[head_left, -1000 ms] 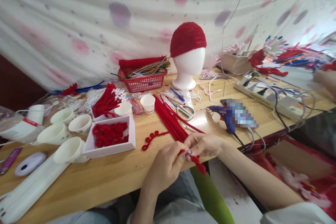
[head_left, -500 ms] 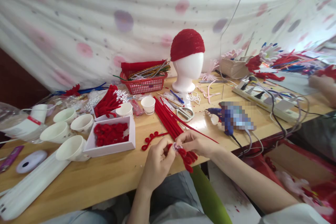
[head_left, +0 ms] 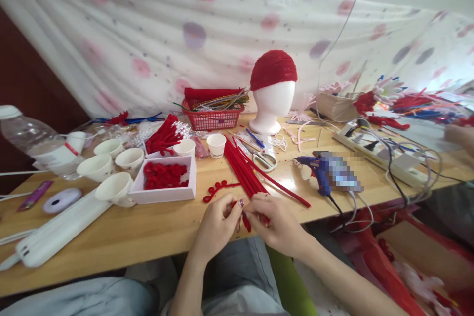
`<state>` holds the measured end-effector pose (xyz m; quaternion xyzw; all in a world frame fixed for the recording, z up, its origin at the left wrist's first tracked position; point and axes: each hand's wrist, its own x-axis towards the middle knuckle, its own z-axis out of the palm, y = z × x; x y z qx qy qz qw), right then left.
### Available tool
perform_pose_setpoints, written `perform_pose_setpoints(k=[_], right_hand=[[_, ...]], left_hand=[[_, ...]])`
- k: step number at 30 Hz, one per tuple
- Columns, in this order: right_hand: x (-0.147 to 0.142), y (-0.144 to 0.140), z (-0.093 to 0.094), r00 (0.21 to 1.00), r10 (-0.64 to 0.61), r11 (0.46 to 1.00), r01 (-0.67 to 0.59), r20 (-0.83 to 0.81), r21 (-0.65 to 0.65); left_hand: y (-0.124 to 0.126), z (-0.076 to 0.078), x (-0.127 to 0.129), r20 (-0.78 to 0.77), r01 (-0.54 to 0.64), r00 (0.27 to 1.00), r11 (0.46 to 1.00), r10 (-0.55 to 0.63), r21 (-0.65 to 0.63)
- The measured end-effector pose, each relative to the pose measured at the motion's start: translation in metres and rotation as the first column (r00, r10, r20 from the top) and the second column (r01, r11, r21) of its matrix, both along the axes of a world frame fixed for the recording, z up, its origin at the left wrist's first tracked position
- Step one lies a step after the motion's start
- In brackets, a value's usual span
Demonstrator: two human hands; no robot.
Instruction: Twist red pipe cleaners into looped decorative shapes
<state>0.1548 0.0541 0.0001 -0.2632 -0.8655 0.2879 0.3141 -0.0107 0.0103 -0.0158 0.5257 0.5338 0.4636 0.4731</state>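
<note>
At the table's front edge, my left hand (head_left: pixel 217 224) pinches a small red chenille-stem piece (head_left: pixel 246 223) between thumb and fingers. My right hand (head_left: pixel 276 222), with a ring on one finger, closes on the same piece from the other side. Fingers cover most of its shape. Just beyond my hands lies a bundle of long red chenille stems (head_left: pixel 240 168). A curled red chenille sprig (head_left: pixel 214 189) rests left of the bundle. White-handled scissors (head_left: pixel 267 162) lie to its right.
A white box (head_left: pixel 165 196) of red curled pieces and several paper cups (head_left: pixel 115 188) stand left. Behind are a red basket (head_left: pixel 213 119) and a white foam head (head_left: pixel 274 101) with a red cap. A blue glue gun (head_left: pixel 321 173) and power strip (head_left: pixel 381 158) lie right.
My view has shifted, so the table appears further right. My right hand has turned over the red piece, covering more of it. The loops hanging below my fingers now show less.
</note>
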Motion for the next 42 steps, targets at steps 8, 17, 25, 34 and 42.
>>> perform_pose_setpoints(k=[8, 17, 25, 34, 42], right_hand=[[0.003, 0.023, -0.011, 0.952, -0.081, 0.489, -0.22, -0.294, -0.844], [0.0, 0.013, 0.004, 0.964, 0.021, 0.593, -0.225, -0.264, -0.773], [-0.018, -0.02, 0.0, 0.976, -0.124, 0.853, 0.013, 0.178, 0.521], [-0.024, -0.015, -0.003, 0.845, -0.468, 0.883, 0.456, -0.26, -0.109], [-0.033, -0.029, -0.011, 0.785, -0.49, 0.854, 0.344, -0.379, -0.391]], left_hand=[[-0.006, 0.009, -0.013, -0.142, 0.154, 0.983, 0.942, -0.116, 0.298], [-0.009, 0.015, -0.008, -0.117, 0.074, 0.992, 0.962, -0.044, 0.263], [0.0, -0.006, 0.003, 0.079, -0.107, 0.991, 0.994, 0.105, 0.019], [-0.003, 0.002, 0.015, 0.295, -0.143, 0.952, 0.974, 0.087, 0.174], [-0.006, -0.005, 0.033, 0.463, -0.233, 0.876, 0.958, 0.132, 0.168]])
